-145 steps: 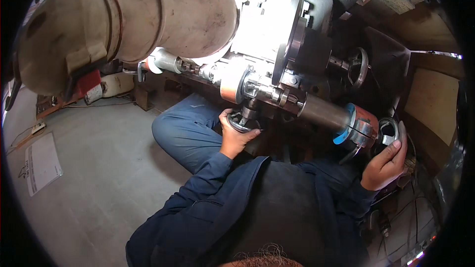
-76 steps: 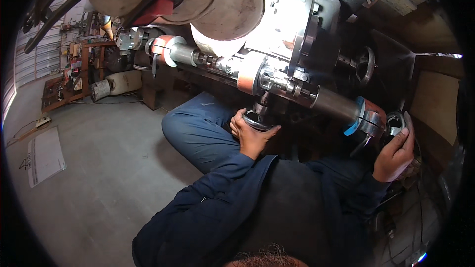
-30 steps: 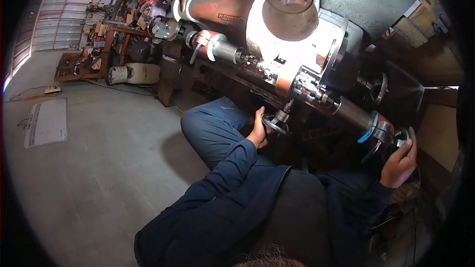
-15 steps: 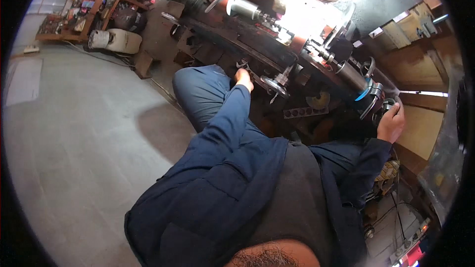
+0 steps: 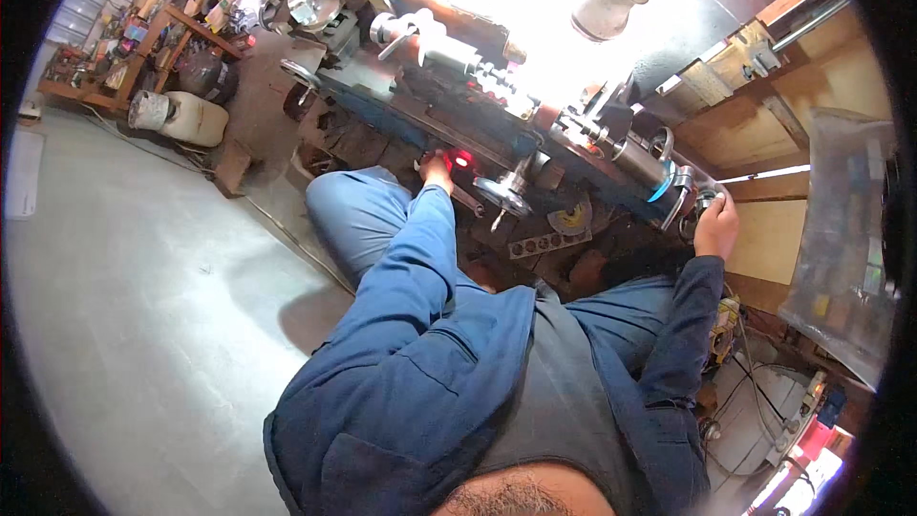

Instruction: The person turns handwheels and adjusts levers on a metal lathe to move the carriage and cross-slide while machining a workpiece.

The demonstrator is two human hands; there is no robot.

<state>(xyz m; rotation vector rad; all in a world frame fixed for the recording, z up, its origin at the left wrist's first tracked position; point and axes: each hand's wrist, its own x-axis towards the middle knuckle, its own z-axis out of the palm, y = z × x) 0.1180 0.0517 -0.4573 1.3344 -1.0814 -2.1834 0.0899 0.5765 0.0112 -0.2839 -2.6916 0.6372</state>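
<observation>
My left hand (image 5: 437, 172) is closed by my bent knee, in front of the lathe bed. From its fingers sticks a metal wrench (image 5: 467, 199), slanting down to the right; part of it is hidden by the hand. A small red light (image 5: 462, 160) glows just beyond those fingers. Off to the right, my right hand (image 5: 716, 227) has its fingers curled round the rim of a round handwheel (image 5: 704, 201) at the right end of the lathe (image 5: 645, 161). Nearest the wrench is another handwheel (image 5: 502, 195) with a small crank handle.
A work lamp (image 5: 611, 5) shines strongly over the lathe. Beneath the bed lies a metal strip with round holes (image 5: 549, 245). A pale plastic jug (image 5: 196, 119) stands on the floor at left, near a cluttered wooden bench (image 5: 143, 57). Clear plastic sheeting (image 5: 841, 239) hangs at right.
The whole view has shifted, so the lathe and both hands appear farther left. The red light now shows beside my left hand. My right hand stays at the end handwheel.
</observation>
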